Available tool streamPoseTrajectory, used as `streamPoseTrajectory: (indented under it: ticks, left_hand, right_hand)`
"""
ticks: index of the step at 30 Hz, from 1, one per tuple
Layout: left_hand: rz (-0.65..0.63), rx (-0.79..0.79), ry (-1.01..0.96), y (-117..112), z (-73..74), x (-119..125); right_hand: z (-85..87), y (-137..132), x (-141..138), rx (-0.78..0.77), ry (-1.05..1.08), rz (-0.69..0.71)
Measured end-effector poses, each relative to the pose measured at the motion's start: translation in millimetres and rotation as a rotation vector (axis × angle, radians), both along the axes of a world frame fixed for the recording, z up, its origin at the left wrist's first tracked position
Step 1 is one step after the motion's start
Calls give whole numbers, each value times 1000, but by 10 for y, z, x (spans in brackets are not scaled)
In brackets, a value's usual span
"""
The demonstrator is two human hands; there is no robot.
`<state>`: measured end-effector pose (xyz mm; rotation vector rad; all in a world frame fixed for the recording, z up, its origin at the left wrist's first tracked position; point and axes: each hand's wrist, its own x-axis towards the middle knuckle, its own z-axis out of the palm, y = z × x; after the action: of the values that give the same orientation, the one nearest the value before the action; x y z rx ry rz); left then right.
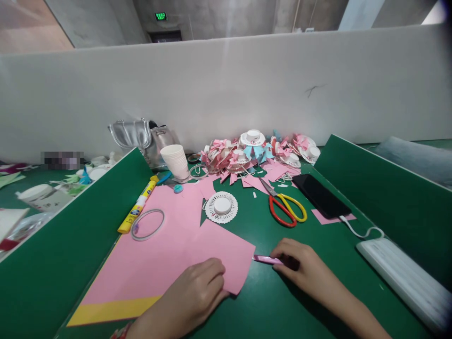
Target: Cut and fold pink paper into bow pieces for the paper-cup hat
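The small pink paper sheet [235, 247] is held down on the green surface [247, 207] by the curled left hand [203, 287], presumably for steadiness; whether it is also pinched cannot be told. One slim pink tool [268, 260] is pinched in the right hand [298, 261], its tip directed at the sheet's edge, seemingly for precision. Beyond, one pair of scissors [284, 209] and one smartphone [319, 195] are counted.

Exit sign [160, 16]: lit green, "EXIT" legible; characters over that word too small from here. Spot: above the grey-white partition's [226, 84] top edge, left of its middle.
Yellow tube [135, 210]: dark print along side, can't read. Spot: in front of partition.
White cup [58, 199]: dark characters, illegible. Spot: in front of partition, toward its left end.
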<state>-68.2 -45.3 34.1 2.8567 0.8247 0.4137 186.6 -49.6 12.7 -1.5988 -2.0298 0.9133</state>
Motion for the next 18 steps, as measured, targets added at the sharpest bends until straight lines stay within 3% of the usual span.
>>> streamPoseTrajectory:
  ticks: [6,11,15,18]
  left_hand:
    - [13,-95,124,85,102,202]
    - [92,-46,181,169,-89,429]
    - [112,-96,180,150,-264,396]
    - [103,-108,143,113,-275,342]
  right_hand:
    - [-17,-26,-141,74,-50,-30]
    - [-6,-14,-183,102,-79,-20]
    - [5,27,-149,94,-119,-29]
    - [20,64,-119,96,-125,-18]
